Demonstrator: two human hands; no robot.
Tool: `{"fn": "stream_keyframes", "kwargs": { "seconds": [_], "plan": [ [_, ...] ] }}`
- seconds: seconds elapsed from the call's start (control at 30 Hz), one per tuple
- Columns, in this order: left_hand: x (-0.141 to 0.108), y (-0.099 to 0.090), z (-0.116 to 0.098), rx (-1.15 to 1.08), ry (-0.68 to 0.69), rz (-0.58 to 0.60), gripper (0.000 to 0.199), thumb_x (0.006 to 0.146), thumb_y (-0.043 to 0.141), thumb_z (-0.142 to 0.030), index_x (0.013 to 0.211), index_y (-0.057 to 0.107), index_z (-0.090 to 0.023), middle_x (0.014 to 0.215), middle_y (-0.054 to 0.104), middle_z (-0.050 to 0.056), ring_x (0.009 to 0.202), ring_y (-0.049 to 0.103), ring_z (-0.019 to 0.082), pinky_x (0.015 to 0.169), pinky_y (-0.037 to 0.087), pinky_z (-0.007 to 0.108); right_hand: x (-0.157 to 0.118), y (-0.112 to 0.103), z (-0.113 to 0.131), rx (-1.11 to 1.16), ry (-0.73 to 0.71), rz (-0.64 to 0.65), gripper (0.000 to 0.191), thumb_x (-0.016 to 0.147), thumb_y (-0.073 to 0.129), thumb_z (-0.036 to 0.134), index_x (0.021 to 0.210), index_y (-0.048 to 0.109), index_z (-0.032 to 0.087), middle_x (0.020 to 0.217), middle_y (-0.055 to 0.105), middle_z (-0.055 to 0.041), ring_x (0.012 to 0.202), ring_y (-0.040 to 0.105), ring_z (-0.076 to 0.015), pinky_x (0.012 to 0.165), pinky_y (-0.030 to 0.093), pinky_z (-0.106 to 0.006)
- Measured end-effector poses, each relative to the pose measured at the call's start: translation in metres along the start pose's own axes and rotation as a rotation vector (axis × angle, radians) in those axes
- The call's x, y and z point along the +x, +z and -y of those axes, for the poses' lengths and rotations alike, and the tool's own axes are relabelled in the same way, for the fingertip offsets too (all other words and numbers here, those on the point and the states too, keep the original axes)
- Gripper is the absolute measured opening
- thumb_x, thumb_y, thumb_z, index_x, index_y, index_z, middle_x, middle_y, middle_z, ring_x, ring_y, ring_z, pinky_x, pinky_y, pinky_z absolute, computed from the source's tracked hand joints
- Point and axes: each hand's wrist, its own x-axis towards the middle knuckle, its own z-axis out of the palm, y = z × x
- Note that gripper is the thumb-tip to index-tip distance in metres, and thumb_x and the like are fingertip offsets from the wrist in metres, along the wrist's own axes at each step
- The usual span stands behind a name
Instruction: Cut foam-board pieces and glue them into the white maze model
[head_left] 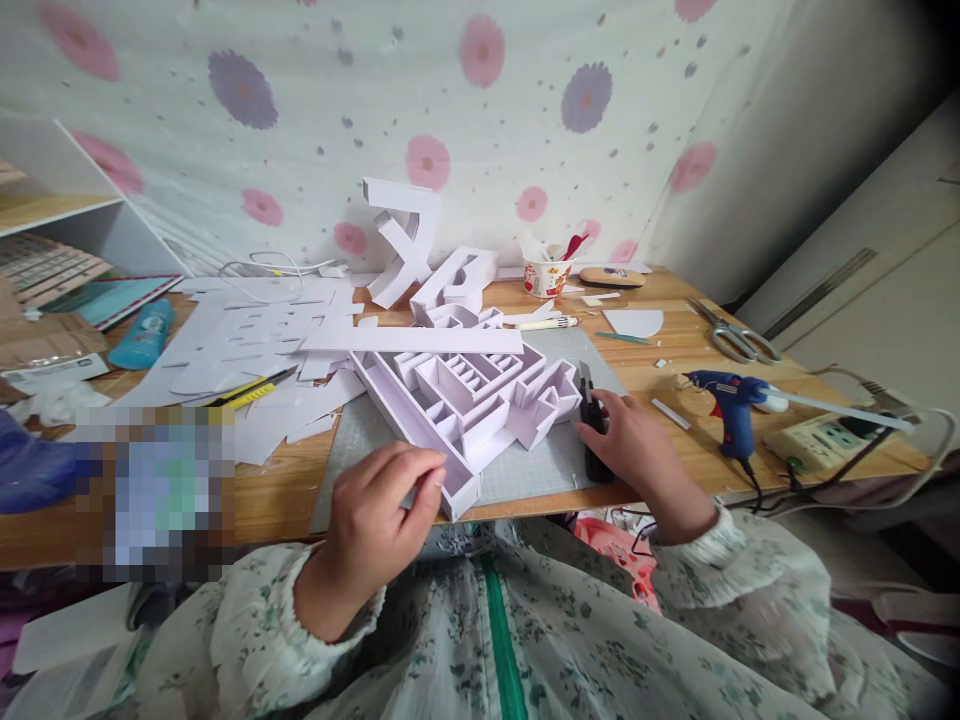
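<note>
My left hand (386,520) hovers at the table's front edge beside the lower corner of a white foam-board letter structure (469,400); its fingers are curled in, thumb close to the index finger, and I see nothing in them. Over on the right, my right hand (637,440) has its fingers around a black utility knife (594,435) that lies at the mat's right side, blade end pointing away from me. The structure has raised walls and open channels. A long white strip (416,340) lies across its far end. Underneath is a grey cutting mat (360,475).
Cut white sheets (232,330) and a yellow cutter (255,388) lie left. White foam-board letters (409,240) stand behind, near a paper cup (546,275). At right are scissors (735,338), a blue glue gun (731,400) and a power strip (825,440) with cables.
</note>
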Motion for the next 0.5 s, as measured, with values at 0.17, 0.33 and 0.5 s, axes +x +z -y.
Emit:
{"fn": "stream_keyframes", "kwargs": {
  "seconds": [0.17,0.33,0.5],
  "plan": [
    [0.004,0.004,-0.009,-0.055,0.071,0.060,0.020,0.084,0.056,-0.002,0.096,0.062,-0.017,0.086,0.065,0.005,0.083,0.060,0.017,0.075,0.049,0.031,0.001,-0.020,-0.010,0.187,0.120,0.009,0.052,0.072,0.054,0.026,0.121,0.063,0.009,0.091,0.069,-0.0155,0.078,0.064,-0.0270,0.075,0.048,-0.040],
    [0.048,-0.004,0.005,-0.066,0.201,0.277,0.022,0.089,0.051,-0.006,0.099,0.066,-0.018,0.095,0.068,0.006,0.091,0.059,0.019,0.081,0.048,0.035,-0.044,-0.048,-0.015,0.823,0.172,0.142,0.051,0.073,0.050,0.032,0.122,0.062,0.020,0.104,0.069,-0.0074,0.077,0.065,-0.0181,0.065,0.052,-0.029],
    [0.119,0.025,0.009,-0.037,0.278,0.546,0.021,0.092,0.053,-0.019,0.103,0.070,-0.021,0.103,0.069,0.005,0.099,0.060,0.021,0.090,0.047,0.038,-0.092,-0.048,-0.004,1.562,0.331,0.477,0.045,0.065,0.067,0.028,0.109,0.069,0.020,0.081,0.068,-0.0040,0.066,0.062,-0.0158,0.058,0.049,-0.024]
  ]
}}
